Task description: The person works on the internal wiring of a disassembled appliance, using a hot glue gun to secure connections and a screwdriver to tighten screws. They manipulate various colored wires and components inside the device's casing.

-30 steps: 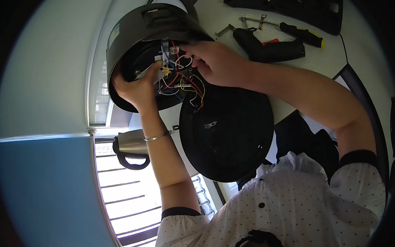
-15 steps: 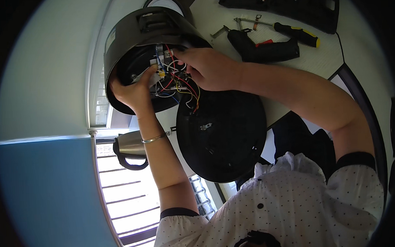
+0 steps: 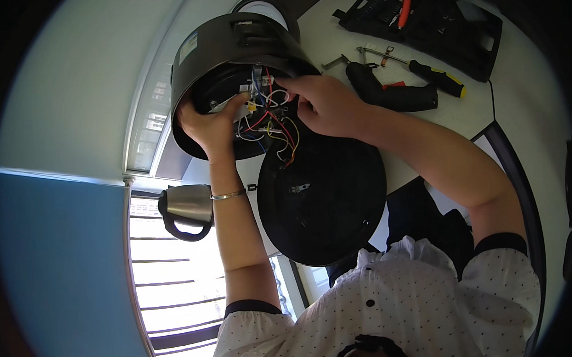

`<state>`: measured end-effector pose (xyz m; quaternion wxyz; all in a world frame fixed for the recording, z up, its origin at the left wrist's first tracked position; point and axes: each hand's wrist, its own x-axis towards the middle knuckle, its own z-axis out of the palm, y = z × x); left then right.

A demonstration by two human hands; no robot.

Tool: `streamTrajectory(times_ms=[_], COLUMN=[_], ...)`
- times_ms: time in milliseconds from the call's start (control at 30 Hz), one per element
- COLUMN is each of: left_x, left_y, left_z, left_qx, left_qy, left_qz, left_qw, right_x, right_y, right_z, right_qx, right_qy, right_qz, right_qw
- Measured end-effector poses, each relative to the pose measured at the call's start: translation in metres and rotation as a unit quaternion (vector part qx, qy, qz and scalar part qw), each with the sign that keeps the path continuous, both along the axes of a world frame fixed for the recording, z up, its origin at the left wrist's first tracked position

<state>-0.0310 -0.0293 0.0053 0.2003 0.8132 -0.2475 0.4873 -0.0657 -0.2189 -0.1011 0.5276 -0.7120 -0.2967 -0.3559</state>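
Observation:
A black pot-shaped electric cooker (image 3: 221,45) lies on its side with its underside opened toward me. Red, white, blue and yellow wires (image 3: 275,125) spill from inside it. My left hand (image 3: 210,127) grips the lower left of the housing, its fingers behind the rim and its thumb reaching over a pale metal bracket beside the wires. At the opening's right, my right hand (image 3: 330,104) has thumb and forefinger closed together next to a small white connector (image 3: 268,80); what they pinch is hidden. The round black bottom cover (image 3: 325,221) sits below, with wires running to it.
On the pale table lie a black angled power tool (image 3: 387,93), a screwdriver with black-yellow handle (image 3: 437,77) and a small copper-coloured clip (image 3: 387,55). Farther back is a black tool case (image 3: 432,22) with a red-handled tool. A steel kettle (image 3: 189,204) stands left of my left forearm.
The whole view has shifted a little, so the cooker appears farther right and more of the tool case shows. Both hands keep nearly the same places on the cooker.

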Motion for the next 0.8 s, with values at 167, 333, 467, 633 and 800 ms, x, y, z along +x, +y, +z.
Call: streamTrajectory(times_ms=[167,333,467,633,800], left_x=[-0.003,-0.003,-0.004,-0.002,-0.004], left_y=[-0.001,-0.001,-0.003,-0.001,-0.002], left_z=[0.001,0.002,0.003,0.0,0.0], left_qx=[-0.005,-0.001,0.006,0.006,-0.01], left_qy=[0.021,0.023,0.021,0.019,0.031], left_qz=[-0.006,-0.003,-0.002,-0.004,-0.009], left_qw=[1.0,1.0,1.0,1.0,0.999], right_x=[0.001,0.001,0.004,0.011,0.006], right_y=[0.002,0.002,0.001,0.004,0.005], right_z=[-0.001,-0.001,-0.001,-0.006,-0.003], right_qx=[-0.009,-0.008,0.021,0.007,0.018], right_qy=[-0.006,-0.009,-0.007,-0.009,0.018], right_qz=[0.001,0.0,0.023,0.021,0.04], right_qw=[1.0,1.0,0.999,1.0,0.999])
